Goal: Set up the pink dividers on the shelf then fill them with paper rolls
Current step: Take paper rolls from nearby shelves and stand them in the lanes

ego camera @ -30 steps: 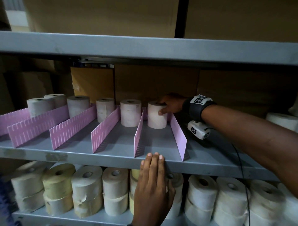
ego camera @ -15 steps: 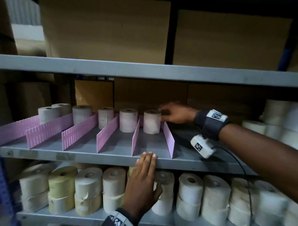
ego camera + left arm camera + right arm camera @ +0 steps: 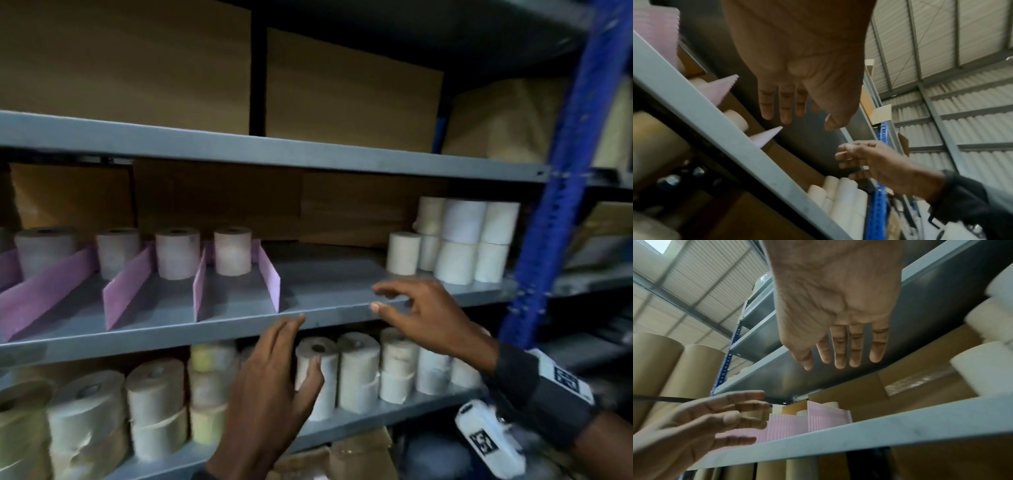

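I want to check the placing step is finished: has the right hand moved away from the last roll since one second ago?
Yes. The right hand has left the rightmost roll between the dividers and now hovers empty, to the right, by the shelf's front edge.

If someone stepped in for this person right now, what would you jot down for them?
Left hand: open, fingertips at the front edge of the shelf, holding nothing.
Right hand: open and empty, out in front of the shelf's bare right part.
Pink dividers stand upright in a row; one paper roll sits at the back of each visible slot.
Spare rolls are stacked at the shelf's right end.
Left: fill the slots forward with more rolls.
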Demonstrator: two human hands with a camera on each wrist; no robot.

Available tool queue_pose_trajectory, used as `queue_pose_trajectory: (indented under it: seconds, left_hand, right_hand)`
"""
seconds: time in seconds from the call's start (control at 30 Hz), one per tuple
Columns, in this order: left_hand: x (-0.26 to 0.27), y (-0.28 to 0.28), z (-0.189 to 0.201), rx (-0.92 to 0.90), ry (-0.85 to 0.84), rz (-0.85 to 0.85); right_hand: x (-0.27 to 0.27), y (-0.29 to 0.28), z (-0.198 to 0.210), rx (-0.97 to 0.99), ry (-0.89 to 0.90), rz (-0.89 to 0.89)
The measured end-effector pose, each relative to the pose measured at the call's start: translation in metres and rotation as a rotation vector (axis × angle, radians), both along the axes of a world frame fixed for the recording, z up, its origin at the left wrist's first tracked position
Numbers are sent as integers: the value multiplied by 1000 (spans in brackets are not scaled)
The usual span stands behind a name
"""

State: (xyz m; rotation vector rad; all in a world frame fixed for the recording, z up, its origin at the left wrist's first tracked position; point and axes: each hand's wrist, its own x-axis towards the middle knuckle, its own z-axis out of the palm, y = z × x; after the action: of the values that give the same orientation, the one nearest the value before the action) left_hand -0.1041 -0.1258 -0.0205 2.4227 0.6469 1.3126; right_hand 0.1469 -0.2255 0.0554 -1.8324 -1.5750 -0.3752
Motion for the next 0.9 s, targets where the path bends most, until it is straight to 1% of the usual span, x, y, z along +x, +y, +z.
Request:
queue_pose_trajectory:
  seconds: [0.1,0.17,0.3,0.4,0.5,0.6,0.67,0.77,0.83,0.9]
  left_hand:
    - [27,-22,9,17,-33,-96]
    - [48,-30,15,-7,-26,-151]
    - [101,-28,25,-34,12,-229]
    - [148,-13,35,-37,62,-239]
    - [190,11,49,-58,96,-208]
    - [234,38,67,-32,141,-164]
    - [263,58,78,-18,225,-113]
    - [303,92,87,-53,421,-66]
    - [325,116,89,-122,562,-92]
    - [344,137,91,-244,663,-154]
  right_hand:
    - [26,-32,-12,71,86,-99]
    - [44,-49,-16,98,122,-143]
    - [87,-63,-18,104,157,-221]
    - [124,-56,-15,123,143,-234]
    - [161,-40,-7,112,129,-224]
    - [194,-15,4,40,120,-211]
    - [212,7,10,-42,112,-215]
    - [233,37,19,-134,116,-239]
    - [246,54,23,-159,148,-235]
    - [256,69,28,-153,178,-225]
